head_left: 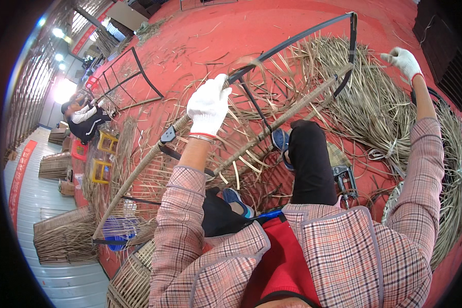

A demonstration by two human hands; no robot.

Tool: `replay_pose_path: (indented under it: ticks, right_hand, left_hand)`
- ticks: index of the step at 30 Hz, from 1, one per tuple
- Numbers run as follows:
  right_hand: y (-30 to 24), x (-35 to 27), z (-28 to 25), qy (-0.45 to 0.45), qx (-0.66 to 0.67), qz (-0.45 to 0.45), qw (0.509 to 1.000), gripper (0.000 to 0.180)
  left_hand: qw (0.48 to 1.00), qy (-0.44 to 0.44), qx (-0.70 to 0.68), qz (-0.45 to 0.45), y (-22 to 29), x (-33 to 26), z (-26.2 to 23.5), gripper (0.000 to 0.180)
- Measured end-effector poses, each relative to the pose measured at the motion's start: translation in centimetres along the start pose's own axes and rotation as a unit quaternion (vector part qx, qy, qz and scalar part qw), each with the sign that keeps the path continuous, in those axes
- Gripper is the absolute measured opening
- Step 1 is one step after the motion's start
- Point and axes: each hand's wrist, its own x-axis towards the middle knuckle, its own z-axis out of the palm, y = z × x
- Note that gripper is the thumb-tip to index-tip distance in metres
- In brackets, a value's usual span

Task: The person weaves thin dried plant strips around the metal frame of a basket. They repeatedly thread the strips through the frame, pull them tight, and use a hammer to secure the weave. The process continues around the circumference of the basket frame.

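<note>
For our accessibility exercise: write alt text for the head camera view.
A person's gloved left hand grips a wicker-wrapped metal frame while the gloved right hand pulls a strand taut, over loose strips on a red floor.

Matt black metal frame (292,38), rough dry wicker strands (374,108), white knit cloth gloves (208,105), matt red floor (231,25)

White gloves hide both hands' fingers. The left hand (208,106) covers part of the wrapped metal frame (292,110). A distant seated worker (84,117) is too small to make out.

One head-worn fisheye looks steeply down, close over the person's arms. Edges bend; the red floor (303,20) fills the view
</note>
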Motion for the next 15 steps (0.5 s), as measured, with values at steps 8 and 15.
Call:
replay_pose_path:
  ticks: [8, 15]
  right_hand:
    - [5.8, -0.7, 0.1, 0.122, -0.037, 0.111, 0.986, 0.055]
    - [5.2, -0.5, 5.1, 0.228, 0.592, 0.121, 0.764, 0.049]
  left_hand:
    - [0.998, 0.027, -0.062, 0.017, -0.7, 0.1, 0.3, 0.032]
    - [0.997, -0.038, -0.062, -0.019, -1.2, 0.1, 0.1, 0.035]
